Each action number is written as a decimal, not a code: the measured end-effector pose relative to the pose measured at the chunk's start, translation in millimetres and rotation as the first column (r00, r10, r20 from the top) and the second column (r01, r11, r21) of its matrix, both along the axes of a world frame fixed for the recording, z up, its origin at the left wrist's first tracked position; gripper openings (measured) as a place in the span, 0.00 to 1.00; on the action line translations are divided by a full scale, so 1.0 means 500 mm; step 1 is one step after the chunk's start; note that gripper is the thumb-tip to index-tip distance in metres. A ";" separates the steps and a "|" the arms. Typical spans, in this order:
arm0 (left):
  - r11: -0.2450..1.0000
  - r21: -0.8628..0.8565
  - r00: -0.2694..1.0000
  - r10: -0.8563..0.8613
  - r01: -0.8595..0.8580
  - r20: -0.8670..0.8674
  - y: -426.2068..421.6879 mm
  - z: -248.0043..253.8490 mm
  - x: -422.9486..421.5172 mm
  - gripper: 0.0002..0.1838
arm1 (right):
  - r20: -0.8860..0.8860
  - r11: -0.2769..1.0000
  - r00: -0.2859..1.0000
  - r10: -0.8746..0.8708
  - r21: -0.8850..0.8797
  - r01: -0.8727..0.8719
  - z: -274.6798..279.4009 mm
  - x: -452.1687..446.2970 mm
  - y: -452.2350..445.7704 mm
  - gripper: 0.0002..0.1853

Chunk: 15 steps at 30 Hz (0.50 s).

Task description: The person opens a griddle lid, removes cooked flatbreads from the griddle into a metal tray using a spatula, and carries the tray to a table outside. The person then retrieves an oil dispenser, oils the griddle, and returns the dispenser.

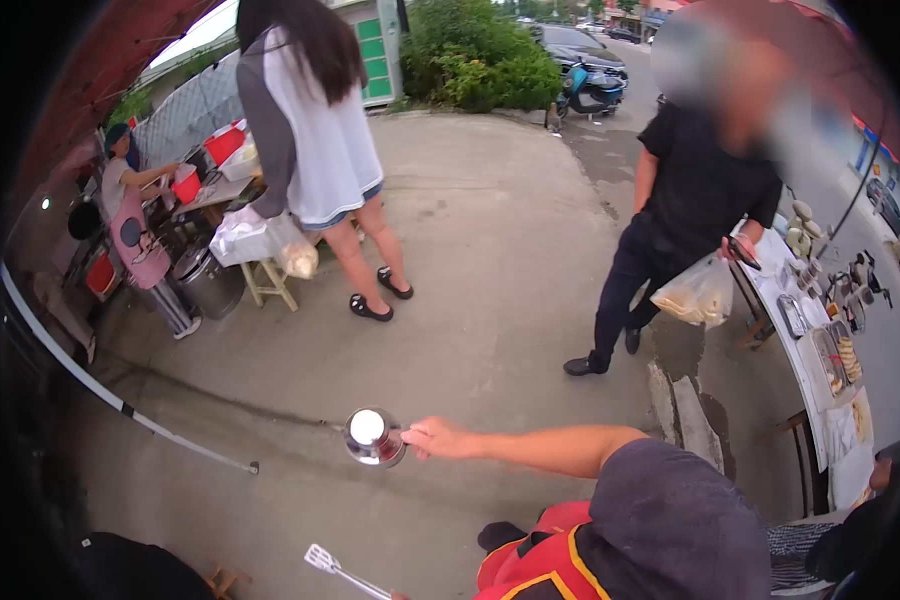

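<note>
My right hand (pixel 435 438) is closed on the handle of a shiny metal pot (pixel 375 450), held out over the concrete at the end of my stretched arm. A bright white round patch shows on the pot's top; I cannot tell whether it is a lid or contents. At the bottom edge, a slotted metal spatula (pixel 338 571) points up to the left. Only a sliver of my left hand (pixel 400 596) shows at its handle, the rest cut off by the frame.
A person in black (pixel 715 170) stands ahead right with a plastic bag (pixel 697 292). Another person (pixel 320 130) stands ahead left by a table. A co-worker in a pink apron (pixel 130 225) works farther left. A food table (pixel 805 385) runs along the right; a metal pole (pixel 120 400) crosses the left.
</note>
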<state>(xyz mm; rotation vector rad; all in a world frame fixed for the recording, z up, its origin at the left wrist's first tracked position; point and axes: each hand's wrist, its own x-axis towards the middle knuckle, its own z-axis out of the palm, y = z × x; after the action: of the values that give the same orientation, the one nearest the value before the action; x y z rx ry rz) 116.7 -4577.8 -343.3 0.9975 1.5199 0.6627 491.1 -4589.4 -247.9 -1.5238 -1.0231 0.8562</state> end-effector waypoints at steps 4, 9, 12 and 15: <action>0.987 0.160 0.984 -0.046 0.018 0.173 0.321 0.108 0.112 0.09 | -0.072 0.999 0.996 -0.046 -0.029 0.044 0.086 0.023 0.222 0.21; 0.980 0.195 0.975 -0.068 0.025 0.213 0.575 0.234 0.233 0.11 | -0.081 1.000 0.997 -0.007 -0.016 0.006 0.146 0.063 0.477 0.20; 0.979 0.202 0.985 -0.028 -0.007 0.172 0.792 0.297 0.296 0.12 | -0.055 0.995 0.994 0.095 -0.038 -0.097 0.192 0.113 0.735 0.20; 0.987 0.147 0.989 0.048 -0.069 0.142 0.935 0.378 0.330 0.14 | -0.067 0.985 0.984 0.165 -0.029 -0.167 0.240 0.155 0.966 0.20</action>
<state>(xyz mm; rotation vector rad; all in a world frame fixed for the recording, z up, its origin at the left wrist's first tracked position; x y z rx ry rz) 281.5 -4110.1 -154.2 1.0020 1.3976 0.8818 568.8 -4106.6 -128.0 -1.4450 -1.1046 1.0379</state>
